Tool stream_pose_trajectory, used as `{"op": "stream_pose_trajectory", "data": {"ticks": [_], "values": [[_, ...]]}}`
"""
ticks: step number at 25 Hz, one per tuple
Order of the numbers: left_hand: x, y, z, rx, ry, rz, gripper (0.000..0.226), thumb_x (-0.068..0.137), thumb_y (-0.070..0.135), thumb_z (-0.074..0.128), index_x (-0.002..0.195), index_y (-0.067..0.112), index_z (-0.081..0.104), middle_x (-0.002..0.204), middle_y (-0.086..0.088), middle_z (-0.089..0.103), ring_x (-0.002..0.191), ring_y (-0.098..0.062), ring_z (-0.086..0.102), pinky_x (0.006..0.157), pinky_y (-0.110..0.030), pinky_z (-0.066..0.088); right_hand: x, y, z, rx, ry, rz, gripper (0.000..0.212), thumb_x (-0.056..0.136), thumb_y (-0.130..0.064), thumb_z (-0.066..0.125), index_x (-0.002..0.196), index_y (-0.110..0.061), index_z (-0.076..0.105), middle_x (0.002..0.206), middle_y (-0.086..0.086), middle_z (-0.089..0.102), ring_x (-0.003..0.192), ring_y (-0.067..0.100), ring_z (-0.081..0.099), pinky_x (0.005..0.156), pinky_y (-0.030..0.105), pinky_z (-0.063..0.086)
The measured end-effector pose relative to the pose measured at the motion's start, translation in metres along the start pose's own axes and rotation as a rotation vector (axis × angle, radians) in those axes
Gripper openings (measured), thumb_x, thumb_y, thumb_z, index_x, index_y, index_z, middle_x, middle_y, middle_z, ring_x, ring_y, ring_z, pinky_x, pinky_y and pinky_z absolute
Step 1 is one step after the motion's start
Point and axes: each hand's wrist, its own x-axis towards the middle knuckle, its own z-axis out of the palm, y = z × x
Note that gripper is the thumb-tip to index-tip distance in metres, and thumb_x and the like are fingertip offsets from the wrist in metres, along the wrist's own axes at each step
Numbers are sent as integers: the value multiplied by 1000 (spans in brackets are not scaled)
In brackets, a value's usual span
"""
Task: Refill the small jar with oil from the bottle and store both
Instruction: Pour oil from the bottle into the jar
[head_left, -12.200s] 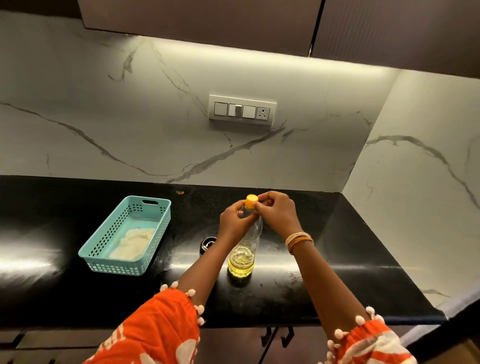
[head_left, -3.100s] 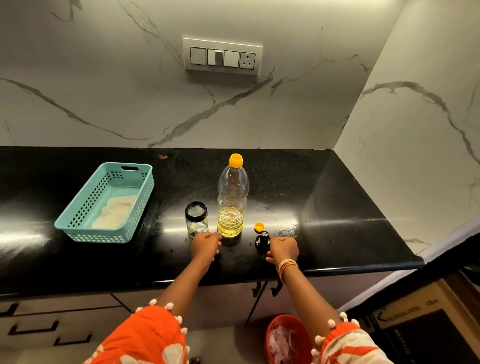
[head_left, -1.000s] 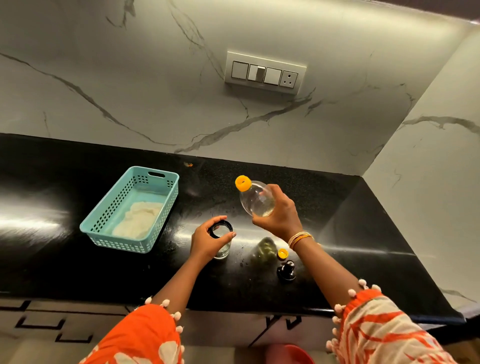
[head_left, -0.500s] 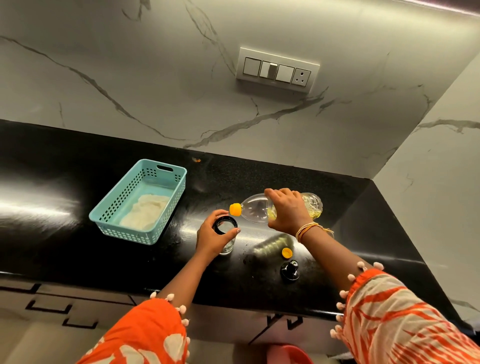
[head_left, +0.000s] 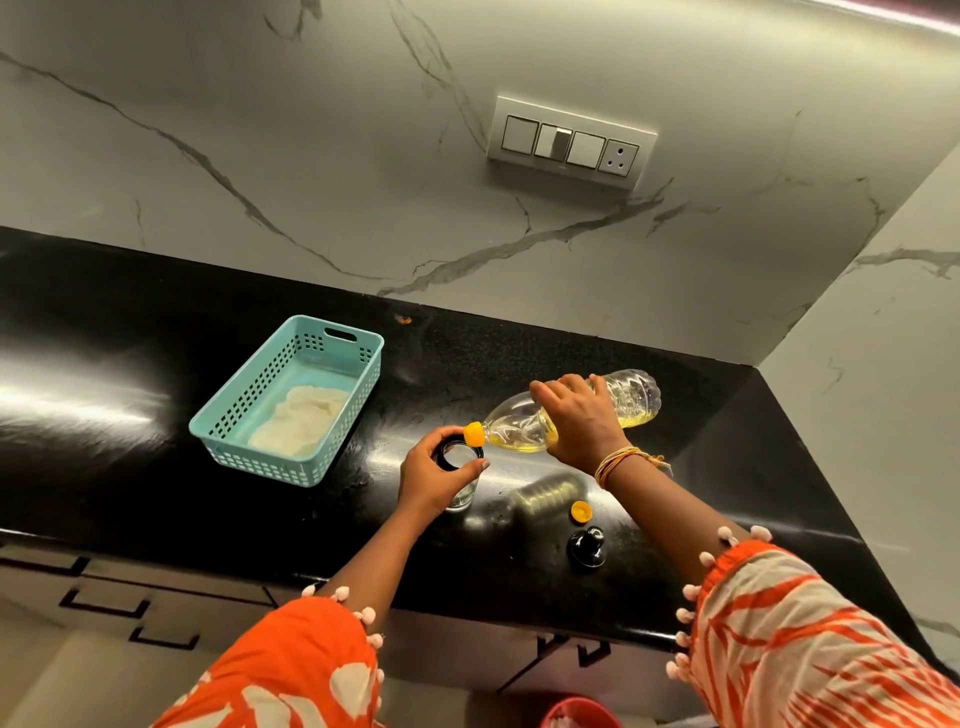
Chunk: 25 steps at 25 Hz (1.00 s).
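A small glass jar (head_left: 459, 457) with a black rim stands open on the black counter (head_left: 156, 405). My left hand (head_left: 431, 480) grips its side. My right hand (head_left: 579, 421) holds a clear plastic oil bottle (head_left: 631, 397) tipped almost flat, its base pointing right. The bottle's yellow spout (head_left: 473, 434) sits right over the jar's mouth. Yellow oil lies along the bottle's lower side. A small yellow cap (head_left: 581, 511) and the jar's black lid (head_left: 587, 546) rest on the counter below my right wrist.
A teal perforated basket (head_left: 223, 415) with a white cloth inside stands to the left of the jar. A marble wall with a switch panel (head_left: 569, 143) rises behind, and a side wall closes the counter's right end. Drawers run below the front edge.
The bottle has tipped further, so its spout has come down to the jar's mouth and oil has run toward the neck. My left hand stays on the jar.
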Motion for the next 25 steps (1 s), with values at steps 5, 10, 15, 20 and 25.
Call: {"op": "stream_pose_trajectory", "data": {"ticks": [5, 10, 15, 20, 25], "values": [[-1, 3, 0, -17, 5, 7, 44, 65, 14, 88, 93, 39, 64, 97, 12, 70, 97, -5, 66, 88, -22, 50, 2, -2, -5, -33, 26, -15, 71, 58, -18, 81, 122, -18, 53, 107, 3, 66, 103, 30, 59, 92, 58, 43], [1, 1, -1, -27, -5, -3, 44, 64, 17, 88, 94, 39, 66, 98, 10, 72, 97, -5, 67, 87, -22, 51, 2, -3, -9, -97, 16, -39, 71, 58, -17, 82, 122, -18, 51, 106, 3, 66, 104, 32, 59, 93, 60, 43], [2, -1, -1, -22, -9, -8, 42, 63, 21, 89, 96, 35, 67, 97, 8, 73, 96, -7, 67, 87, -25, 53, 4, -5, -15, -194, 55, -62, 66, 62, -8, 77, 123, -16, 54, 106, 5, 65, 105, 34, 59, 95, 62, 41], [2, 0, -1, -41, -6, -23, 43, 62, 20, 89, 92, 40, 66, 96, 9, 72, 95, -8, 68, 84, -24, 53, 6, -5, -20, -255, 145, -97, 61, 67, -6, 74, 123, -17, 54, 108, 6, 64, 107, 34, 58, 99, 61, 38], [1, 1, -2, -49, -10, -31, 41, 63, 19, 89, 91, 38, 66, 94, 8, 72, 92, -9, 68, 82, -25, 54, 9, -9, -25, -283, 203, -146, 60, 68, -11, 76, 124, -18, 55, 113, 6, 64, 110, 35, 58, 101, 59, 36]]}}
